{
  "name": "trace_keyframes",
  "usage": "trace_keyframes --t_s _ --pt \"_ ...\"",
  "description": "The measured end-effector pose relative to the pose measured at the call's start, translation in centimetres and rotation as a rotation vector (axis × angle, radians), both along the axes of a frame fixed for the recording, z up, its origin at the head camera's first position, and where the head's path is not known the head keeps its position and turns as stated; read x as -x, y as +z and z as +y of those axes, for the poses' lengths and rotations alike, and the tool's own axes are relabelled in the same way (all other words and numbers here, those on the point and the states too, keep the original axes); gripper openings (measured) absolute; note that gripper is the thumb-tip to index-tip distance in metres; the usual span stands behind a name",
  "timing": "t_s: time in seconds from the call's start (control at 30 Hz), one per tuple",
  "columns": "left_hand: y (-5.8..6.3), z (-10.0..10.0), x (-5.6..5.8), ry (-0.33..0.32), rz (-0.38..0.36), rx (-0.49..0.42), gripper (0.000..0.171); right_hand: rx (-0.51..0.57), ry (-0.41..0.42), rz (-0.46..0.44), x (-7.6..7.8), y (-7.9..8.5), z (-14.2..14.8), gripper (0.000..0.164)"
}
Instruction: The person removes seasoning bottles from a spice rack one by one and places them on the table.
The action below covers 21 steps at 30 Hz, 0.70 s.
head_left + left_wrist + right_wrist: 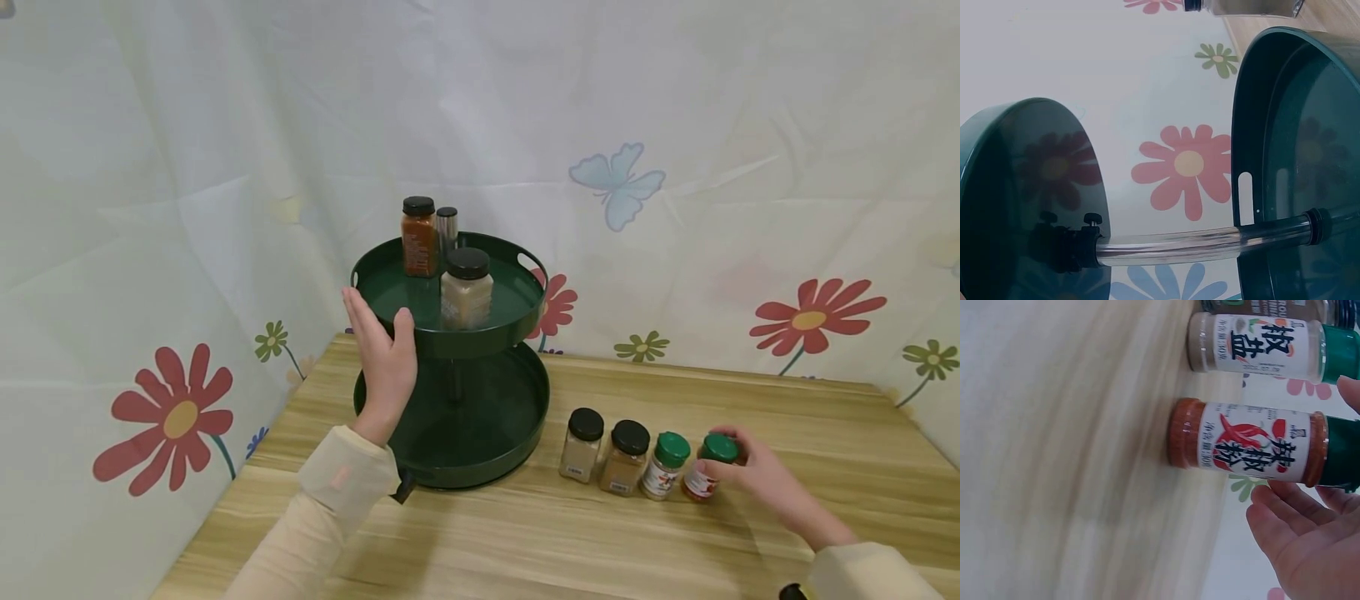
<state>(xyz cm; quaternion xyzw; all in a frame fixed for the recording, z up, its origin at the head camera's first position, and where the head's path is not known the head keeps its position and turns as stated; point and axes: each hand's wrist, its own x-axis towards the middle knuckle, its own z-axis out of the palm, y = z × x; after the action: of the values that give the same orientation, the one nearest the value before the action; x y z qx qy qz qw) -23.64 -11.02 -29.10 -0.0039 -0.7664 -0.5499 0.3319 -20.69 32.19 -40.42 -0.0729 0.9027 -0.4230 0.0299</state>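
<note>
My left hand (pixel 386 367) lies with straight fingers against the upper tier's outer side on a dark green two-tier turntable rack (pixel 480 343). The left wrist view shows the metal post (pixel 1172 247) joining its tiers; that hand is out of its view. At the right, my right hand (pixel 757 475) is around a chili powder shaker (pixel 1254 440) with a green lid, standing on the table. Its loosely bent fingers (pixel 1291 519) are at one side of the shaker, with the thumb at the other. Beside it stands a second green-lidded shaker (pixel 1266 347) with pale contents.
Two black-lidded spice jars, one pale (pixel 580 454) and one browner (pixel 624 467), stand between rack and shakers. The upper tier holds a red-brown spice jar (pixel 419 242), a slim silver container (pixel 447 229) and a pale spice jar (pixel 467 296). A flowered cloth (pixel 712 208) hangs behind the wooden table (pixel 525 550).
</note>
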Motion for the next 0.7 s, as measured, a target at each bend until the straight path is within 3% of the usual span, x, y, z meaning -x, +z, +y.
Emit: trace_keyframes --t_s 0.7 --pt "-0.1 -0.1 0.1 -0.012 0.013 0.003 0.074 -0.068 0.009 0.172 0.4 4.2 -1.6 0.058"
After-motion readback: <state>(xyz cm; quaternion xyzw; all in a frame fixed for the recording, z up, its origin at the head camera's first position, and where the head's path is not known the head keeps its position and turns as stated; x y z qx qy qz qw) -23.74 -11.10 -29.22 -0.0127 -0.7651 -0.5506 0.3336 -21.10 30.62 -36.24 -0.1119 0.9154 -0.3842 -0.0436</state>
